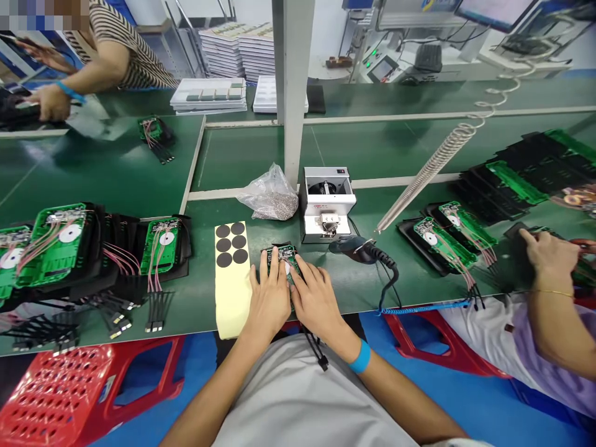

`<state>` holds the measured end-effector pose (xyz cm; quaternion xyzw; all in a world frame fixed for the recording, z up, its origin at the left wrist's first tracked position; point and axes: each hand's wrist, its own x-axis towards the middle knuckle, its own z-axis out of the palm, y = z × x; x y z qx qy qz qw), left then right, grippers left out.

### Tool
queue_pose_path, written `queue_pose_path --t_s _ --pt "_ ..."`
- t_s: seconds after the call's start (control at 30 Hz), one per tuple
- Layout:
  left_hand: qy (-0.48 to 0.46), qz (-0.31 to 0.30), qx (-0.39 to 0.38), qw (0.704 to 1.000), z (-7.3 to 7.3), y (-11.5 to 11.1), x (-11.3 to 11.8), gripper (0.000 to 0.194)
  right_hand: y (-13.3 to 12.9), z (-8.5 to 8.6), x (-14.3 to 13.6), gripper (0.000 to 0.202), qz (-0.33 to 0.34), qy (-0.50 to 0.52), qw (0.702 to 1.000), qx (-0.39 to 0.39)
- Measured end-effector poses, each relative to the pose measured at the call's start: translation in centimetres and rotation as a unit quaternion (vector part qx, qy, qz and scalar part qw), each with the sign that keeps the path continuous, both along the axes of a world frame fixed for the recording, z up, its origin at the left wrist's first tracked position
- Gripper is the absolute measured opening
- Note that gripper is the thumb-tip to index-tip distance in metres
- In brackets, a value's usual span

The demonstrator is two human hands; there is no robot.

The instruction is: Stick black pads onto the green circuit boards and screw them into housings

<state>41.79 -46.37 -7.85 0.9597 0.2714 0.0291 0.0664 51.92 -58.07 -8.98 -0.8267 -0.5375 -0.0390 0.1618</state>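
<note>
Both hands rest on a green circuit board assembly (281,252) at the table's front edge. My left hand (270,292) lies over its left side, fingers stretched out. From the right, my right hand (316,297) reaches over the board, its fingers also extended. Between them part of a white disc shows; the hands hide most of the board. Black-sleeved cables with connectors (322,361) hang below toward my lap. Left of my left hand lies a yellow sheet (230,298) with several round black stickers (239,242).
A white screw feeder (327,208) stands behind my hands, beside a bag of screws (277,202). An electric screwdriver (356,246) lies right of it, under a coiled spring (433,162). Board assemblies (60,245) are stacked left, others (444,243) right. Co-workers' hands (552,254) are at both sides.
</note>
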Motion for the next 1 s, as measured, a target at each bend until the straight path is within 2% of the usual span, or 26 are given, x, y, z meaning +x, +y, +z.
queue_pose_path --t_s 0.27,0.57,0.77,1.0 --pt "-0.074 0.012 -0.047 0.996 -0.4 0.4 -1.9 0.055 0.1 1.1 -0.2 0.053 -0.004 0.026 0.999 -0.025" --pt "-0.087 -0.004 -0.059 0.994 -0.4 0.5 -2.9 0.05 2.1 2.3 0.6 0.052 0.009 0.068 0.996 -0.065" --pt "-0.106 -0.024 -0.099 0.989 -0.4 1.0 -3.3 0.05 2.2 1.8 0.3 0.059 0.016 0.063 0.993 -0.096" --pt "-0.127 -0.024 -0.15 0.98 -1.5 0.7 -4.1 0.055 1.8 1.1 -0.1 0.06 0.028 0.036 0.994 -0.098"
